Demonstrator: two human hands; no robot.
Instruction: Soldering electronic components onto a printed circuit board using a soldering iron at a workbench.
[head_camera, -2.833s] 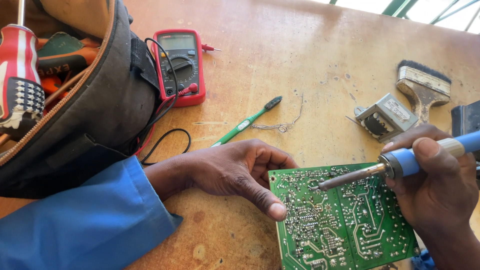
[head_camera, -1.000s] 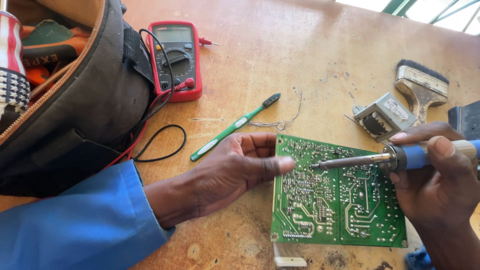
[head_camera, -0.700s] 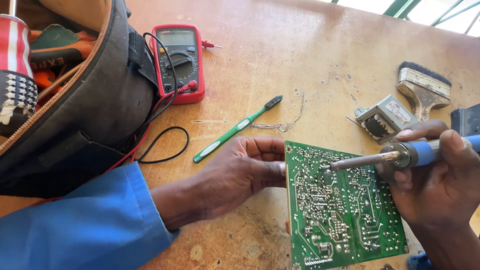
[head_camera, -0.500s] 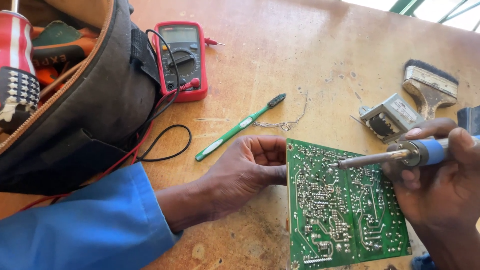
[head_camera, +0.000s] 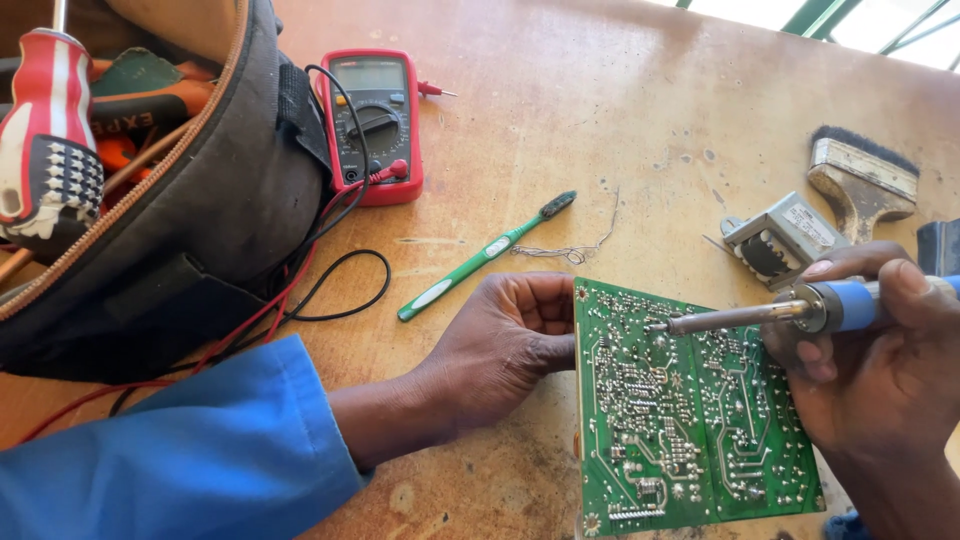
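**Soldering iron tip on the green board**

Holding a green rectangular circuit board (head_camera: 690, 400) solder-side up on the worn wooden worktop (head_camera: 620, 130), the person works with 2 bare hands. Only 1 view, the head camera, shows the scene.

The left hand (head_camera: 500, 345), in a blue sleeve (head_camera: 190, 450), is curled with its fingers pressed against the board's left edge, bracing it. The right hand (head_camera: 880, 350) is closed around the blue handle of a metal-shafted soldering iron (head_camera: 770, 313), whose tip rests on the joints near the board's upper left.

Risks, as a judgement: the left fingertips lie close to the hot tip, so a slip of the iron could burn them. The board lies loose on the worktop, held from 1 side only; pressure from the iron could skate it and smear solder across neighbouring joints.

Near the board lie a green toothbrush with dark bristles (head_camera: 485, 255), a thin curl of grey solder wire (head_camera: 570, 250), a small grey transformer (head_camera: 780, 240) and a wooden-handled paintbrush (head_camera: 860, 180). A red digital multimeter (head_camera: 375, 125) sits further back, its red and black leads trailing forward.

The 1 container is a dark grey open tool bag (head_camera: 190, 230) at left. Inside it stand a red-and-white-handled screwdriver (head_camera: 50, 130) and orange-handled tools, partly hidden.
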